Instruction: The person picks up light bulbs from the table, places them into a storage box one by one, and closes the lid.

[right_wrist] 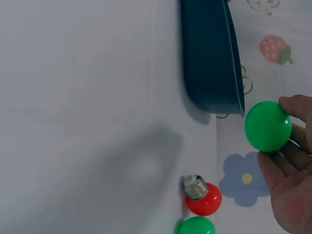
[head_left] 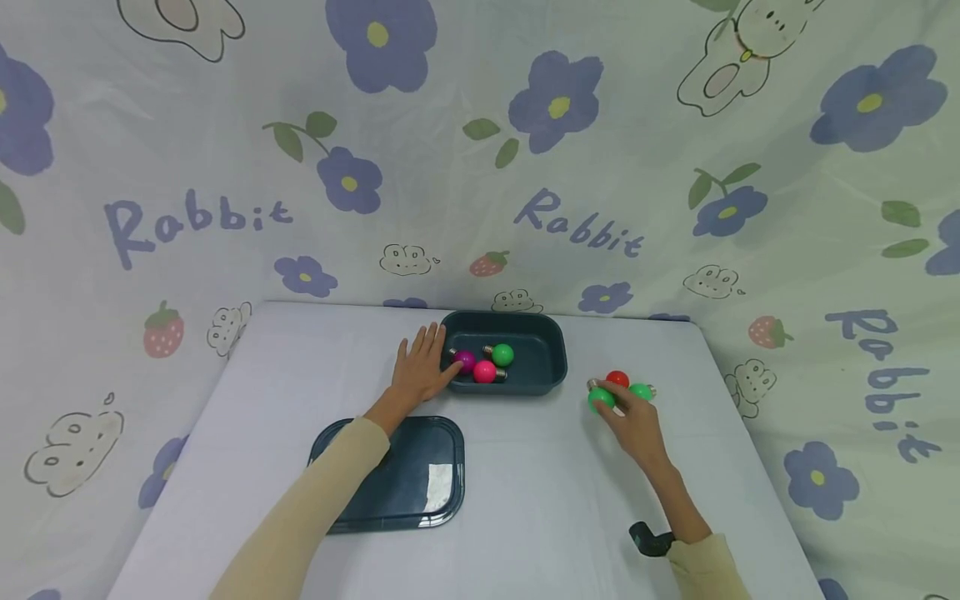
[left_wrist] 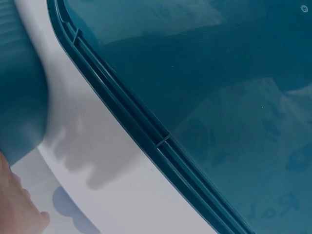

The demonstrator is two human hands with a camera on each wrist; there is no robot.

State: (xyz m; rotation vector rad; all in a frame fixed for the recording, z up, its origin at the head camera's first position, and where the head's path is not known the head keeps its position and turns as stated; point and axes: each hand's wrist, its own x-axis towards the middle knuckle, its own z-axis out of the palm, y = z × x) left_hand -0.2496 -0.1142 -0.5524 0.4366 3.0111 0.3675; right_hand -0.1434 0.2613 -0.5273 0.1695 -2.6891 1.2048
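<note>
A green light bulb (head_left: pixel 601 399) is pinched between the thumb and fingers of my right hand (head_left: pixel 632 419); the right wrist view shows the same green bulb (right_wrist: pixel 268 126) held above the table. Close by that hand lie a red bulb (head_left: pixel 618 378) and another green bulb (head_left: pixel 641 391). My left hand (head_left: pixel 423 367) rests with straight fingers against the left side of a dark deep tray (head_left: pixel 540 385). Inside this tray are a purple bulb (head_left: pixel 465 361), a pink bulb (head_left: pixel 484 372) and a green bulb (head_left: pixel 502 355).
A dark flat lid (head_left: pixel 442 467), or shallow tray, lies on the white table (head_left: pixel 525 483) below my left forearm, which covers part of it. Behind the table hangs a patterned cloth (head_left: pixel 450 167). A black device (head_left: pixel 651 540) sits at my right wrist.
</note>
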